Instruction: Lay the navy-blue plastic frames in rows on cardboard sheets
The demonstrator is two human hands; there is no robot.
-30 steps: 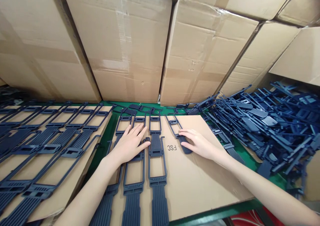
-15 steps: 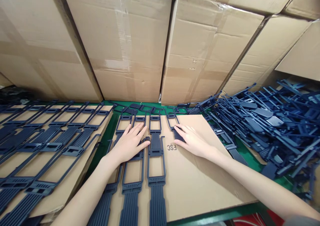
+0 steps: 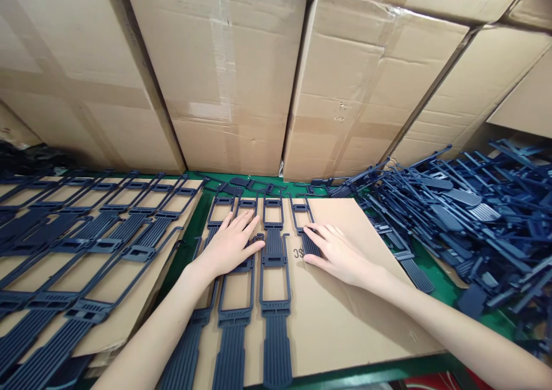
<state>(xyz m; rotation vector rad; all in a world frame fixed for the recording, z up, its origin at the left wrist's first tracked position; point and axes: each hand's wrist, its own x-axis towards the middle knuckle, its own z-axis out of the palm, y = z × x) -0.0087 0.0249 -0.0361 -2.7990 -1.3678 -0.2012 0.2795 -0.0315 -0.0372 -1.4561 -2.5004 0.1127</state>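
Observation:
My left hand [image 3: 235, 243] lies with fingers spread over the dark blue plastic parts [image 3: 236, 292] in the left columns, partly covering them. Each part has an open rectangular frame and a ribbed paddle. My right hand [image 3: 338, 255] grips a similar ribbed plastic part [image 3: 311, 244], thumb on the near side and fingers across its paddle; its frame end points away from me. Between my hands runs another column of plastic parts [image 3: 275, 289]. All of these rest on a cardboard sheet [image 3: 345, 321], whose printed letters are partly covered by my right hand.
To the left, a second cardboard sheet [image 3: 123, 315] carries rows of the same parts. A tangled heap of blue plastic parts [image 3: 466, 217] lies at the right on the green table [image 3: 435, 283]. Large cardboard boxes [image 3: 241, 79] form a wall behind.
My right hand has shifted slightly towards me with its plastic part, covering more of the printed letters. My left hand stays over the left columns. The whole view has shifted a little.

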